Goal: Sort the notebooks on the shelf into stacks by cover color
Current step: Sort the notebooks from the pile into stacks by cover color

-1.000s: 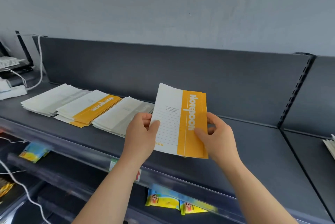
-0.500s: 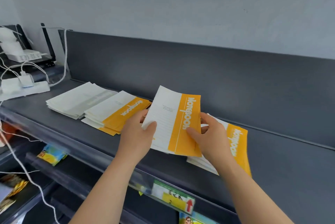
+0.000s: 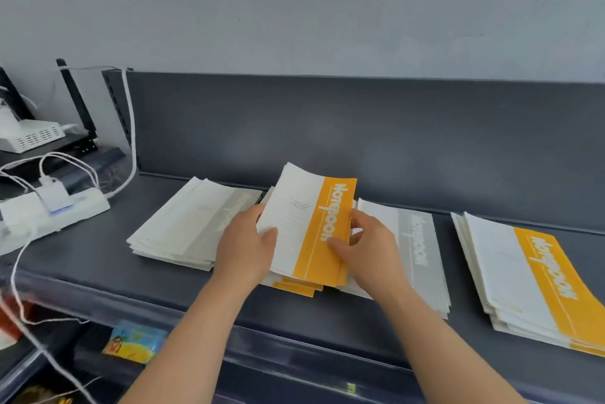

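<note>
Where both hands meet: a white paper notebook with an orange band (image 3: 311, 223) down its right side, white lettering on the band, tilted with its far end raised.
Left hand (image 3: 244, 248): grips the notebook's left edge, thumb on the white cover, fingers curled behind it.
Right hand (image 3: 370, 250): pinches the edge of the orange band, thumb on the front, fingers behind.
Under the thumbs: a short stack of orange-banded notebooks (image 3: 298, 287) lying flat on the dark grey metal shelf (image 3: 98, 266); the held notebook's near edge meets its top.
Left of the left fingers: a flat stack of white notebooks with grey bands (image 3: 193, 227), just beside the orange stack.
Right of the right fingers: another grey-banded stack (image 3: 422, 259), partly hidden by the wrist.
Farther right of those fingers: a second orange-banded stack (image 3: 530, 282), apart from the grey one.
Far left of the left fingers: a white power strip (image 3: 55, 210) with plugs and white cables (image 3: 131, 128); behind it, a white vented box (image 3: 29, 135).
Below the wrists: a colourful printed packet (image 3: 134, 340) on a lower shelf.
</note>
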### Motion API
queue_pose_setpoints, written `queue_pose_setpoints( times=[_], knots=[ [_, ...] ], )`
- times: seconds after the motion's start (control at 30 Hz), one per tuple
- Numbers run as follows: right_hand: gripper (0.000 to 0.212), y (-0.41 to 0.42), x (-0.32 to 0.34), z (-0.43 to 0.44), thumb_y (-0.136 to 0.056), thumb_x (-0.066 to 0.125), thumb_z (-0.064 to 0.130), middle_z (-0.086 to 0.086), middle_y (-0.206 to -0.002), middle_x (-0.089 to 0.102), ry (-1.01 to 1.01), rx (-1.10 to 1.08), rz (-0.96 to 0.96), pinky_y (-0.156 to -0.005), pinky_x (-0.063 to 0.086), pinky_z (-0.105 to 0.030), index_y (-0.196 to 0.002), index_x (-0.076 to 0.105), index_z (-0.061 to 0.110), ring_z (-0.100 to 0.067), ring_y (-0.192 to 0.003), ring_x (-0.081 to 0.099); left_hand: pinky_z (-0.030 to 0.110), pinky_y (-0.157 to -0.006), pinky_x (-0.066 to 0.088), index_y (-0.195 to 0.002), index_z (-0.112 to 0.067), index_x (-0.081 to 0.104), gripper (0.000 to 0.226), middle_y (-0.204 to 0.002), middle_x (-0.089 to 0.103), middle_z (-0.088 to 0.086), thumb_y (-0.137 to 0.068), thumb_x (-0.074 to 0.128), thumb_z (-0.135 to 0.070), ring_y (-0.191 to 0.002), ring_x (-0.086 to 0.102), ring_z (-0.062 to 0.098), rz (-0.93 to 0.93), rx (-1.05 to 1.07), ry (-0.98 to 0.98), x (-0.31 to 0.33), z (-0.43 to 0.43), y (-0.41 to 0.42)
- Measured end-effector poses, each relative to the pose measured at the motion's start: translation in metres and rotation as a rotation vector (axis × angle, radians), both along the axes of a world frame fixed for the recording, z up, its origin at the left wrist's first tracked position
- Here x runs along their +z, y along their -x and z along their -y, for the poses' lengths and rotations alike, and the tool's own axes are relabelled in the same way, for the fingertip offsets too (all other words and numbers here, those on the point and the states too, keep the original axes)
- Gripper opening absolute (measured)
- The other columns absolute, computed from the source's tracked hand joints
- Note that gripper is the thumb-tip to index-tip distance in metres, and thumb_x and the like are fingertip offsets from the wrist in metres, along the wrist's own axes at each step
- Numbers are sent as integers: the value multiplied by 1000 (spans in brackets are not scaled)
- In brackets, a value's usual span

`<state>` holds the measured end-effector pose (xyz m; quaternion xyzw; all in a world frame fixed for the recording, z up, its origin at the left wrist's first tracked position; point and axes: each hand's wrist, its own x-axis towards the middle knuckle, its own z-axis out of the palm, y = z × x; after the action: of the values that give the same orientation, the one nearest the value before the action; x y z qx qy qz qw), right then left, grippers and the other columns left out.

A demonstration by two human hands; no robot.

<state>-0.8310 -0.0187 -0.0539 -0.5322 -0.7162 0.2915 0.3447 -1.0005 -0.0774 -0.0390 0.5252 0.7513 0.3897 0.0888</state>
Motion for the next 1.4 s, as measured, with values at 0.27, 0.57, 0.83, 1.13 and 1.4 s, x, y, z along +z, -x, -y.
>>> queue_pose_setpoints(
  times=[0.27, 0.57, 0.83, 1.13, 1.4],
  knots=[
    [34, 30, -4, -1, -87, 61, 39, 6, -96, 60, 27, -47, 277, -93, 47, -40, -116, 56, 21, -15, -89, 59, 34, -88, 44, -123, -22, 55, 30, -117, 57, 4, -93, 52, -24, -105, 48, 26, -128, 36, 180, -20, -11, 34],
    [43, 23, 5, 5, -90, 59, 36, 6, -123, 58, -63, -79, 250, -85, 43, -20, -130, 53, 23, -9, -100, 55, 27, -100, 36, -139, -17, 44, 41, -140, 42, -1, -98, 45, -27, -126, 35, 18, -274, -22, 70, -13, -8, 30],
    [40, -22, 20, 24, -96, 46, 39, 10, -136, 53, -258, -177, 409, -96, 38, -21, -133, 52, 25, -11, -120, 52, 25, -95, 39, -129, -20, 56, 34, -127, 56, -4, -98, 43, -30, -117, 45, 13, -315, -251, -84, 2, -6, -18],
    [32, -116, 21, 57, -94, 51, 35, 0, -116, 67, -286, -365, 451, -81, 50, -30, -117, 62, 16, -21, -102, 62, 20, -99, 35, -132, -22, 55, 37, -132, 55, -8, -97, 46, -31, -122, 44, 9, -258, -443, -172, 8, 0, -109],
    [32, -255, 21, 93, -93, 53, 35, 8, -123, 63, -281, -519, 424, -84, 46, -28, -121, 62, 22, -16, -110, 60, 18, -93, 35, -128, -24, 58, 35, -127, 58, -8, -96, 47, -32, -117, 48, 11, -209, -582, -208, 12, 5, -241]
  ],
)
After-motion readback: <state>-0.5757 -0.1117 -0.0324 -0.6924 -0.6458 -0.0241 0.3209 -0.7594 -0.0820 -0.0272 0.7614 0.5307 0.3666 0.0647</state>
